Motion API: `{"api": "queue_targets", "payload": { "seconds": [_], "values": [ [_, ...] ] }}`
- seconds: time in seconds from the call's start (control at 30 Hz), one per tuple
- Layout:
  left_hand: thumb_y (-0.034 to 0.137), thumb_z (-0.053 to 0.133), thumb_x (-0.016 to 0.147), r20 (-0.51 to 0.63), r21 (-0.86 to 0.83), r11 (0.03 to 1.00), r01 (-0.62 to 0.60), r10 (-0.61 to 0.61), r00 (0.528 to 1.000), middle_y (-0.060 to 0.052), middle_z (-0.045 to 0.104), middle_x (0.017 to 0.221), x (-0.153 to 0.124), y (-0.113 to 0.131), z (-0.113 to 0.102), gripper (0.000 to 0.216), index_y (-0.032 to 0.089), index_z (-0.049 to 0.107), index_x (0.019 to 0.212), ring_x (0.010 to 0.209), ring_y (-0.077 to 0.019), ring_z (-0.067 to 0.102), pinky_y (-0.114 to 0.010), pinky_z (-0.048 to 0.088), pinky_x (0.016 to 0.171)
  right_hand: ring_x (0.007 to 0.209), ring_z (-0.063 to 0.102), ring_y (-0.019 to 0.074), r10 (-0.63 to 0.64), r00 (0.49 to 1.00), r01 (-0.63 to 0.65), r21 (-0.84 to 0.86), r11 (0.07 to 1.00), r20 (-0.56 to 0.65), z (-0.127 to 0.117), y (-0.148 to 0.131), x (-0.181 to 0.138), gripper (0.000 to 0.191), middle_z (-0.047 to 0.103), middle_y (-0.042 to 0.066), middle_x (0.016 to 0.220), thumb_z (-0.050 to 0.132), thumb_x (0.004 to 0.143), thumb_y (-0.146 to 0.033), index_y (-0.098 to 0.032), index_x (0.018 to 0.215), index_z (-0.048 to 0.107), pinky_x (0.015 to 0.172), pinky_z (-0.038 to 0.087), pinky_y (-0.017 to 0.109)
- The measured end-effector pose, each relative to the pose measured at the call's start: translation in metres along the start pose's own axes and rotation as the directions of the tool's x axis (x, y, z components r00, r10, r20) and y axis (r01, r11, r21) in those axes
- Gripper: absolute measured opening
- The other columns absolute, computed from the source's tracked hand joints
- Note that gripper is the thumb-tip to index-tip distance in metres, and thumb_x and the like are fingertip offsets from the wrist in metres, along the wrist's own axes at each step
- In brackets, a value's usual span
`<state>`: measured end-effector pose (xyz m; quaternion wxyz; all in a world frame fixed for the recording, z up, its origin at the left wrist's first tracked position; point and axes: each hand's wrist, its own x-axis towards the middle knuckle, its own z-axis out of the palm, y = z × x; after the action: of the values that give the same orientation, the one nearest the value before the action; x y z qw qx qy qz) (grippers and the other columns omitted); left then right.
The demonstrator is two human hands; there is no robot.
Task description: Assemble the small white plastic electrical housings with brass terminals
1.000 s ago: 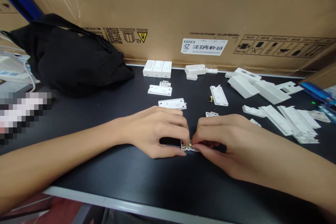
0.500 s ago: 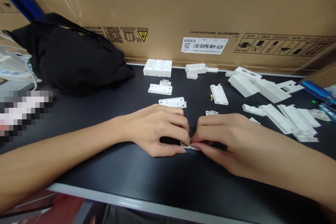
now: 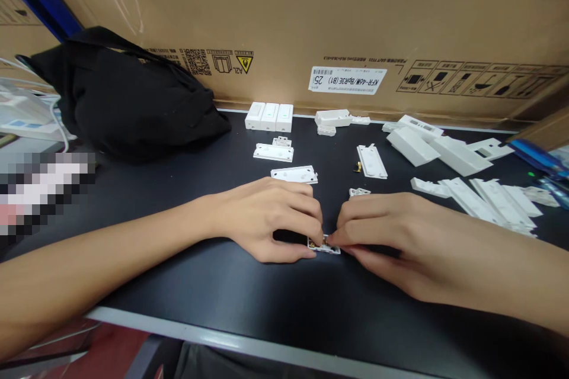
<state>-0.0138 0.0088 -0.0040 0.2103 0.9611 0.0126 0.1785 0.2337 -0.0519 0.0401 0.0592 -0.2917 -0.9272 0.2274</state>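
Holding: a small white plastic housing [image 3: 331, 249] with brass contacts [image 3: 325, 241] — gripped from both sides, resting on the table [image 3: 338, 302]
Left hand [image 3: 275, 219]: curled narrow, pinching the housing's left end
Right hand [image 3: 386, 237]: narrow pinch at its right end
Just beyond the hands: a white plastic cover [image 3: 294, 174] — and a white clip [image 3: 359, 192]

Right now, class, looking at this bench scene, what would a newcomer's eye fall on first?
The two bare hands stand out first: the left hand and the right hand meet at the front centre of the black workbench, their fingers pinching a small white plastic part with brass contacts. Loose white plastic pieces spread across the bench to the right. At back left, a black cloth bag slumps against a large brown cardboard carton.
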Motion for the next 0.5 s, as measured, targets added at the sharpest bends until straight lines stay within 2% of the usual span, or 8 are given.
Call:
{"api": "queue_targets", "payload": {
  "seconds": [0.3,0.5],
  "values": [
    [0.026,0.063,0.097,-0.008,-0.027,0.999,-0.016,0.016,1.000,-0.009,0.075,0.096,0.0011,0.0000,0.0004,0.012,0.020,0.073,0.099,0.086,-0.0206,0.064,-0.033,0.053,0.081,0.081,0.060,0.0162,0.030,0.999,-0.029,-0.063,0.998,0.018,0.0038,-0.0035,0.0009,0.021,0.065,0.000,0.086,0.052,0.093,-0.009,-0.023,0.088,0.067,0.072,0.044,0.029],
    [0.027,0.062,0.098,0.010,-0.011,1.000,-0.008,0.008,1.000,-0.009,0.075,0.095,0.0021,0.0006,-0.0003,0.013,0.020,0.073,0.097,0.085,-0.0201,0.063,-0.032,0.053,0.080,0.075,0.059,0.0167,0.013,1.000,-0.010,-0.124,0.992,0.022,0.0054,-0.0056,0.0007,0.020,0.063,0.001,0.082,0.054,0.088,-0.006,-0.022,0.084,0.065,0.067,0.042,0.029]
  ]
}}
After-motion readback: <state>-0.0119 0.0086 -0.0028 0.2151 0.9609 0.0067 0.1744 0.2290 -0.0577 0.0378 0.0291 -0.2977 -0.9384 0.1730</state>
